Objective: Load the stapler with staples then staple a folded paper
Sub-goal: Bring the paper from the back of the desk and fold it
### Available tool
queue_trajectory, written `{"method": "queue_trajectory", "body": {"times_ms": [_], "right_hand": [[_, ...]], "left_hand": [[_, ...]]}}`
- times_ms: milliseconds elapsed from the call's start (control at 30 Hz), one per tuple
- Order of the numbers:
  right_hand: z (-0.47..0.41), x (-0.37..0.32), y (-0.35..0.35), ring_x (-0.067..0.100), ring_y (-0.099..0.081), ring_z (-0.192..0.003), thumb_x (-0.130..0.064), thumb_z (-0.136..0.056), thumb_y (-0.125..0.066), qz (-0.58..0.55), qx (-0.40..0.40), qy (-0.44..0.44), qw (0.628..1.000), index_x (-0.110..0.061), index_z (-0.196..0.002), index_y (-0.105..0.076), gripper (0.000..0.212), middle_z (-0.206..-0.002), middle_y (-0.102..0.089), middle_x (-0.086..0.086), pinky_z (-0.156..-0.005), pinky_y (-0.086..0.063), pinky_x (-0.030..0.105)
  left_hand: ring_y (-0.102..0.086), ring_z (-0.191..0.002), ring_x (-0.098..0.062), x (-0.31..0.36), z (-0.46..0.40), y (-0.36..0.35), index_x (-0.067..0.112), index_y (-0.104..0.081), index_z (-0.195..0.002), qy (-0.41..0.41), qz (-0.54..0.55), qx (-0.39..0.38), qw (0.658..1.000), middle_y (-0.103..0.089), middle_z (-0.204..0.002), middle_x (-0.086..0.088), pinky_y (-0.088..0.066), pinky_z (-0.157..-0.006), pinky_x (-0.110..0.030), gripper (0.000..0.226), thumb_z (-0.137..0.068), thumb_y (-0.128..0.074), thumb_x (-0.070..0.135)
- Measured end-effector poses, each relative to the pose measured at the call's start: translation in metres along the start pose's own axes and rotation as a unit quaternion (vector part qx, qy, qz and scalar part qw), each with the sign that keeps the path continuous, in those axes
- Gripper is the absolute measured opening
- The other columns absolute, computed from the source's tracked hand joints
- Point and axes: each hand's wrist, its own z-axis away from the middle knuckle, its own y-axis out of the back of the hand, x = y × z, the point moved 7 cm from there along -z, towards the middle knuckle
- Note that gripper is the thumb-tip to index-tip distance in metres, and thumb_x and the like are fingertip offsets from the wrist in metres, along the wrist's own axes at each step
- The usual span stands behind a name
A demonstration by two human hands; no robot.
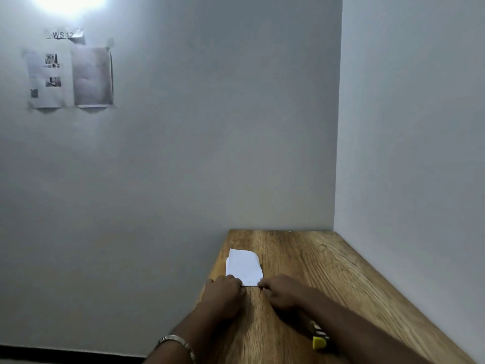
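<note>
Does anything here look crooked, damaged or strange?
Slightly. The folded paper has uneven layers and a curled far corner. The wall sheets hang with peeling tape. The stapler is half hidden under the right arm.

Wooden table (pixel 328 274), brown grain top, set into a wall corner. On it: one folded white paper (pixel 243 266), flat near the left edge; one yellow-and-black object, likely the stapler (pixel 319 337), near the front, partly hidden under a forearm.

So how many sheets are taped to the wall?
3: a small label on top, a printed sheet lower left, a greyer one beside it. None look hidden.
</note>
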Motion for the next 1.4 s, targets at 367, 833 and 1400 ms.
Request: {"method": "queue_trajectory", "body": {"times_ms": [367, 833, 1400], "right_hand": [[0.090, -0.034, 0.006, 0.019, -0.062, -0.110, -0.024, -0.099, -0.046, 0.009, 0.029, 0.026, 0.999, -0.014, -0.127, -0.065, 0.035, -0.128, -0.067, 0.005, -0.094, -0.049, 0.034], [0.104, -0.040, 0.010, 0.020, -0.063, -0.107, -0.023, -0.091, -0.068, 0.006, 0.051, 0.061, 0.997, -0.007, -0.121, -0.069, 0.034, -0.122, -0.067, 0.007, -0.080, -0.043, 0.024], [0.087, -0.024, 0.016, 0.003, -0.059, -0.088, -0.019, -0.092, -0.067, -0.062, 0.090, 0.037, 0.993, -0.012, -0.111, -0.073, 0.022, -0.113, -0.072, 0.003, -0.068, -0.040, 0.011]], "left_hand": [[-0.061, -0.106, -0.018, 0.026, 0.098, 0.027, 0.020, -0.064, -0.127, -0.038, 0.016, 0.029, 0.999, -0.065, -0.125, -0.001, -0.053, -0.090, -0.037, 0.038, -0.099, -0.038, 0.027], [-0.056, -0.117, -0.014, 0.016, 0.120, 0.038, 0.022, -0.067, -0.124, -0.110, 0.075, 0.060, 0.989, -0.060, -0.131, 0.001, -0.047, -0.098, -0.029, 0.030, -0.096, -0.058, 0.028], [-0.066, -0.098, -0.012, -0.002, 0.102, 0.048, 0.019, -0.072, -0.113, -0.092, 0.123, 0.055, 0.987, -0.072, -0.113, 0.002, -0.055, -0.089, -0.032, 0.024, -0.095, -0.059, 0.028]]}}
